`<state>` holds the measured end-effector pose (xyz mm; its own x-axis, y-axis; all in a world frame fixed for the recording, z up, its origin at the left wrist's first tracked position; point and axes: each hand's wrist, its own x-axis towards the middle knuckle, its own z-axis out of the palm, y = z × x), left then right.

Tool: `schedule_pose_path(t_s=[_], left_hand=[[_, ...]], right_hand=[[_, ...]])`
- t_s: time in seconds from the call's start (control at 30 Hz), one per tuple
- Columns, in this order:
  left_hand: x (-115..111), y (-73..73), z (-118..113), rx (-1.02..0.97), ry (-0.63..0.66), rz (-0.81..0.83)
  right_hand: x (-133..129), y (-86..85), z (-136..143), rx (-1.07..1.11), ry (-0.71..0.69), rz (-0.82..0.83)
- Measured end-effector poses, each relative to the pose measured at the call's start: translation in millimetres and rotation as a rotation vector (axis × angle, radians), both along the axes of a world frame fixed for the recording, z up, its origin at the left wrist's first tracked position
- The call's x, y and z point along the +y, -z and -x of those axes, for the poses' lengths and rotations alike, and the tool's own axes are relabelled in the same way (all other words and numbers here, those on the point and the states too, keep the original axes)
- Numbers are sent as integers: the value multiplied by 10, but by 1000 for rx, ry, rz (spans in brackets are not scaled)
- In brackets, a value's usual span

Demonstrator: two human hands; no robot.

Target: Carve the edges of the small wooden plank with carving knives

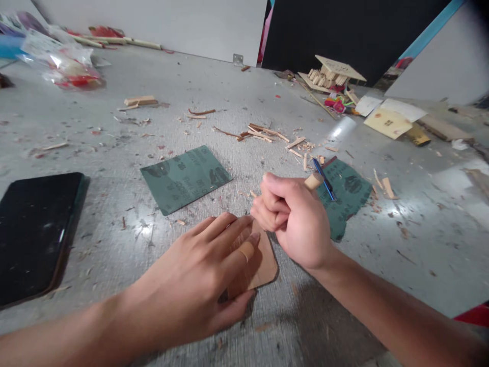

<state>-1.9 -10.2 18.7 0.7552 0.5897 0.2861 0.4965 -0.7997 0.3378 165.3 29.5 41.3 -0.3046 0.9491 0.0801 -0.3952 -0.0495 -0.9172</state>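
Note:
My left hand (208, 270) lies with its fingers spread over a tan, round-cornered piece (266, 262), pressing it against the grey table (179, 331). A tan band, maybe a bandage, wraps one finger. My right hand (296, 219) is a fist just above the piece's upper right edge, wrapped round a wooden-handled tool (314, 181) whose butt end sticks out past the thumb. The tool's working end is hidden by the fist. Green printed sandpaper (185, 178) lies beyond my left hand, and a torn green sheet (340, 193) lies right of my fist.
A black tablet or phone (36, 234) lies at the left. Beyond the hands are wood shavings (263, 132) and a blue pen (324, 178). At the back stand a small wooden model (332, 74), paper packets (389, 120), plastic bags (69, 63) and a white panel (160, 23).

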Motion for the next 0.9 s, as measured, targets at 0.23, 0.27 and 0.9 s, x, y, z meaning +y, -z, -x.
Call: schedule_pose_path(t_s=[0.23,0.27,0.9], left_hand=[[0,9,8,-9,-9,-26],[0,11,9,-8,-6,-26],[1,-20,28,-3,2,-6]], right_hand=[[137,16,73,-51,-23,100],[164,21,83,-60,-35,109],[258,17,16,-61,-246,112]])
